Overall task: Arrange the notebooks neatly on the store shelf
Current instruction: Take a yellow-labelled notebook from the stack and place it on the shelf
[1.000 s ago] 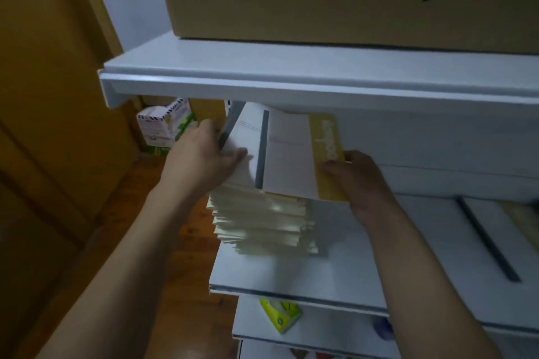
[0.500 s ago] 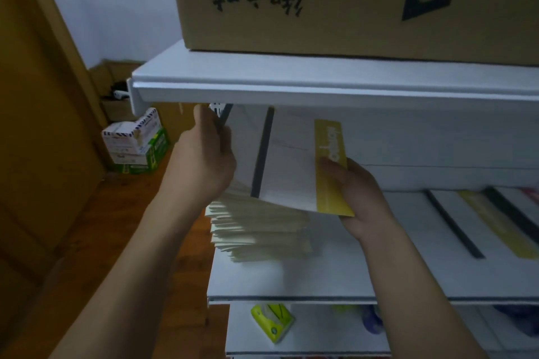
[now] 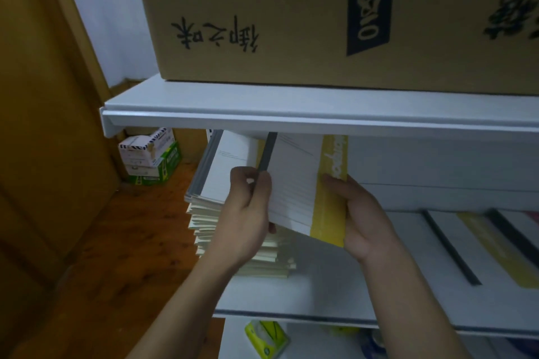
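A stack of white notebooks lies at the left end of the white shelf, its cream page edges facing me. Above it I hold a tilted bundle of notebooks with a grey spine on the left and a yellow spine on the right. My left hand grips the bundle at the grey spine. My right hand grips the yellow spine edge. More notebooks with dark and yellow spines lie flat on the shelf to the right. The upper shelf hides the bundle's top.
The upper shelf carries a large cardboard box close overhead. Small boxes stand on the wooden floor at the left, next to a wooden door. A yellow-green pack lies on the shelf below.
My left hand has moved from the bundle's far left edge to its grey spine near the middle. The bundle is more upright, and the top notebooks of the stack show at its left.
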`<state>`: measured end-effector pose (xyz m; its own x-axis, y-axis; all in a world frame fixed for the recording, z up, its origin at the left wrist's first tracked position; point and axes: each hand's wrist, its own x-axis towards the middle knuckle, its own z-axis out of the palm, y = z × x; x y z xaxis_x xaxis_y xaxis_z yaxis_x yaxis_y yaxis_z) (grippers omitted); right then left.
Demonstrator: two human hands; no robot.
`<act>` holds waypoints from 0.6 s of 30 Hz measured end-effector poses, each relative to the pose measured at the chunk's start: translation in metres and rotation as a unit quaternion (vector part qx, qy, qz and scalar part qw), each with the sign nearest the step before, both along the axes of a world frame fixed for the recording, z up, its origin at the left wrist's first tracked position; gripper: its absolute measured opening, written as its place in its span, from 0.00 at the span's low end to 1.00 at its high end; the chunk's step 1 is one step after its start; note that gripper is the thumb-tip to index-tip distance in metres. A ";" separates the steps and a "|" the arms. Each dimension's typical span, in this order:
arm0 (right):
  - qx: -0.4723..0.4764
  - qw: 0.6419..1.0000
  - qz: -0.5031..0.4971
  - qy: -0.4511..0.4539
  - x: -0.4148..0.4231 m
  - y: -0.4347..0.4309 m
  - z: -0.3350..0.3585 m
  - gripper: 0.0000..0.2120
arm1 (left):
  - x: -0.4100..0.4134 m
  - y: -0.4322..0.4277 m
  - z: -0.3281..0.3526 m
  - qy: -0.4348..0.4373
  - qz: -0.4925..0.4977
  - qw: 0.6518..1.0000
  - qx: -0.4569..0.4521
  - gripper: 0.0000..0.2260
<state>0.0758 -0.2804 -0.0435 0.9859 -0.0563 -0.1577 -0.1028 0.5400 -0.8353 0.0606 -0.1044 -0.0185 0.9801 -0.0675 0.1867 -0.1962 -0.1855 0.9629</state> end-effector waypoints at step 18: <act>-0.164 0.983 -0.068 -0.040 0.007 -0.016 -0.003 0.12 | 0.035 0.044 0.018 -0.181 0.207 0.862 0.426 0.12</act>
<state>0.0824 -0.2966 -0.0461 0.9743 -0.2232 -0.0304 0.0258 0.2446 -0.9693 0.0957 -0.0607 -0.0010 0.8408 0.0089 0.5413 -0.2032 -0.9215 0.3309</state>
